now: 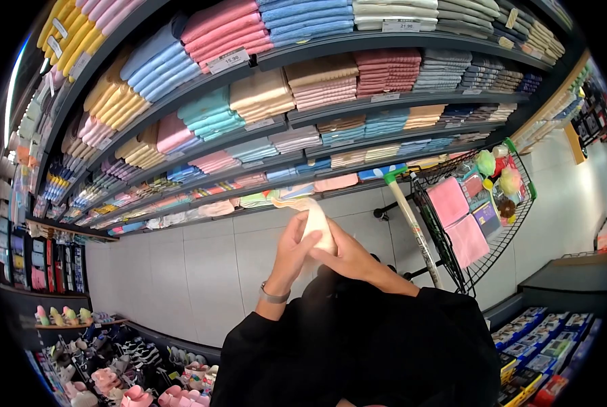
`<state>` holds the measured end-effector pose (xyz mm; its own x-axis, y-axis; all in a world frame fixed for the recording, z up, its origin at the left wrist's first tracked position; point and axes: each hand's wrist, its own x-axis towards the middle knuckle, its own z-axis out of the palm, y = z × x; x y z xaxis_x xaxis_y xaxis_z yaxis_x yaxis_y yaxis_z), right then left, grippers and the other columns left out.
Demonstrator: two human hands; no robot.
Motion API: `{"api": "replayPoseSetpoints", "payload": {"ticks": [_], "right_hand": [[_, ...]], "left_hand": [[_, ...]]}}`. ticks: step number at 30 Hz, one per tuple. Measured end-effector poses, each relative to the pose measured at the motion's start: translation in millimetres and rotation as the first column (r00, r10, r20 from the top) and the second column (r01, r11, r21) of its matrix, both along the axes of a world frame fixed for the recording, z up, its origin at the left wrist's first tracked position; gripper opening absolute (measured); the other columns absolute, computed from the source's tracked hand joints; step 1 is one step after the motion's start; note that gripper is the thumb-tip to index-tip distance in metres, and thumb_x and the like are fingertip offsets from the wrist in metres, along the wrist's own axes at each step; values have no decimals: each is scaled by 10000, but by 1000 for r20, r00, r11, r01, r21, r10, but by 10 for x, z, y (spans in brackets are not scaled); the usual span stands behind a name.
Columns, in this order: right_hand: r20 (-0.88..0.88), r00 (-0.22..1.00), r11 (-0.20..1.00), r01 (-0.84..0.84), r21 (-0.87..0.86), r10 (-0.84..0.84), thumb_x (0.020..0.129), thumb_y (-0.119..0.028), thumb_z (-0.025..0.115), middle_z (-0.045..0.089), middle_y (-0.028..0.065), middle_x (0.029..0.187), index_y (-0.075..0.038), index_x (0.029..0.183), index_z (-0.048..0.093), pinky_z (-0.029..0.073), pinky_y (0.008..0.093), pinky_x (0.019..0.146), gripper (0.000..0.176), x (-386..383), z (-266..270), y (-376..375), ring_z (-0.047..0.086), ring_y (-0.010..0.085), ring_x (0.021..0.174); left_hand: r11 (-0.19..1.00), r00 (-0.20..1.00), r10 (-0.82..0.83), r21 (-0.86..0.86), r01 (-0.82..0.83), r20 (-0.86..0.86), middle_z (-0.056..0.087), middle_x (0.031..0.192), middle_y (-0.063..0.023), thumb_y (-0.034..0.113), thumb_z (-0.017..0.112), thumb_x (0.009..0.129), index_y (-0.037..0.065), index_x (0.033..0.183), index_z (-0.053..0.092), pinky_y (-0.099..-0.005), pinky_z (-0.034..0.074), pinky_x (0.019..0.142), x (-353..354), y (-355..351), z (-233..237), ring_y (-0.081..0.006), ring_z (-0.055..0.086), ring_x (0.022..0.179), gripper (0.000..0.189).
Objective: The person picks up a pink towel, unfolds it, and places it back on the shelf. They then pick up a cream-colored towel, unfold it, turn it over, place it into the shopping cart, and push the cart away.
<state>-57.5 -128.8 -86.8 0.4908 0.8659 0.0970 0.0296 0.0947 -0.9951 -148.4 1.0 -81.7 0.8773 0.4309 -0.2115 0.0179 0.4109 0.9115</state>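
In front of my chest I hold a cream-coloured towel, partly folded, with its loose end trailing up and to the left. My left hand closes on its left side, and a watch sits on that wrist. On the other side my right hand grips the lower right edge of the cloth. Both thumbs press on the towel near its lower end. Some of the fingers are hidden behind the cloth.
A shopping cart stands to the right, holding pink towels and several other goods. Shelves of folded towels run along the front. Slippers are at lower left, boxed goods at lower right. Grey floor tiles lie between.
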Motion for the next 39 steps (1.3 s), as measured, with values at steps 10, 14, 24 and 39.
{"api": "replayPoseSetpoints", "payload": {"ticks": [10, 14, 24, 39], "right_hand": [[-52, 999, 1000, -3, -21, 2, 894, -162, 614, 562, 212, 1216, -3, 1468, 259, 467, 362, 911, 693, 44, 55, -91, 584, 284, 1112], [-97, 995, 1000, 17, 21, -15, 906, -113, 565, 554, 221, 1237, 1, 1474, 247, 447, 375, 948, 661, 49, -55, -102, 561, 299, 1161], [-28, 999, 1000, -16, -7, 16, 889, -123, 566, 577, 226, 1221, 3, 1447, 294, 452, 389, 943, 633, 47, 22, -175, 588, 320, 1128], [-257, 964, 997, 64, -44, -73, 981, -228, 454, 644, 127, 1068, 41, 1210, 550, 476, 308, 840, 366, 60, -105, -280, 610, 176, 968]], "left_hand": [[989, 984, -141, 67, 134, 107, 427, 1450, -174, 63, 645, 896, -59, 1436, 367, -359, 301, 1116, -91, -68, -74, -237, 380, 1367, 619], [994, 992, -109, 13, 109, 66, 490, 1390, -157, 42, 593, 926, -49, 1418, 403, -329, 376, 1052, -70, -117, -35, -211, 476, 1271, 535], [998, 997, -62, -3, 62, 55, 586, 1266, -118, -3, 522, 945, -36, 1358, 476, -274, 456, 943, -45, -194, -5, -152, 574, 1124, 417], [997, 998, -40, -56, 43, 56, 642, 1193, -111, 49, 595, 935, -35, 1280, 573, -278, 472, 933, -140, -185, -38, -146, 603, 1067, 355]]}}
